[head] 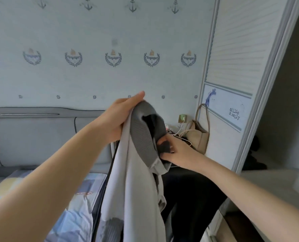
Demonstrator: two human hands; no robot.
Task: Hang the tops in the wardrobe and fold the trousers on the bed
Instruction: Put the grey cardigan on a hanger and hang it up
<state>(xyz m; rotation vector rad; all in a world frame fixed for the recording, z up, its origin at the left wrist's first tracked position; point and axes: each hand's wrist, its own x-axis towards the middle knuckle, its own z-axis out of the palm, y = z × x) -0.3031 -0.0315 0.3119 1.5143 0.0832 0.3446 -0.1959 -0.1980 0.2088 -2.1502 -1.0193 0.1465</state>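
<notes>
Currently, head view:
Top: light grey top (133, 186) with a dark grey ribbed collar (141, 130), held up in the air between bed and wardrobe, body hanging straight down to the bottom edge of the view.
Left hand: left hand (120, 116) raised at centre, fingers curled round the fabric just below the collar, thumb lying along the top of the ribbing.
Right hand: right hand (176, 151) lower and to the right, fingers pinching the dark inner edge of the collar opening; cannot tell whether anything else sits in that grip.
Bed: bed (31, 198) at lower left, covered in a blue, yellow and white patchwork sheet, with a grey padded headboard (40, 130) behind.
Dark cloth: black fabric (189, 189) spread below the right forearm, kind of garment not clear.
Wardrobe: wardrobe door (232, 84) at right, white and slatted, with a panel reading "millie & sally"; dark open interior beyond its frame.
Bag: beige handbag (197, 135) standing against the door, near a wall socket with a white cable.
Wall: pale wallpaper (92, 32) printed with anchors and "Voyager" crests.
</notes>
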